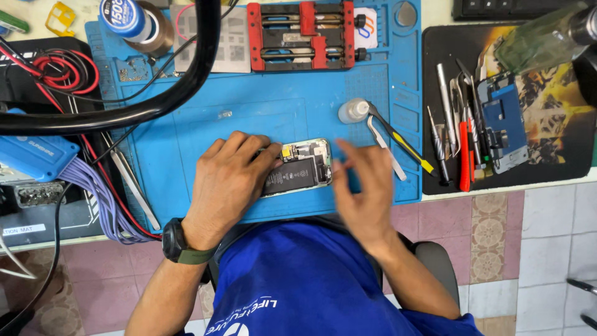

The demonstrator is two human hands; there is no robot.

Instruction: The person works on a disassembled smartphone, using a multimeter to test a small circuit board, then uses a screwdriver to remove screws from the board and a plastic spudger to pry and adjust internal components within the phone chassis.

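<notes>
Blue silicone repair mat (249, 106) on a cluttered bench, tiled floor below. Far left: blue plastic box (34, 155) with red and black leads. Left hand (227, 180), dark watch on the wrist, lies palm-down on the left end of an opened smartphone with exposed black battery (297, 171), fingers curved over the edge and pinning it to the mat. Phone sits at the mat's centre front; long axis runs roughly left–right, right end slightly farther from the body. Back or screen already off, internals bare; battery and boards appear still seated. Right hand (367, 186) is blurred just right of the phone, fingers loosely spread, holding nothing visible. Small clear bottle (353, 111) beyond; metal hand tools (457, 137) on the black pad at right.
</notes>
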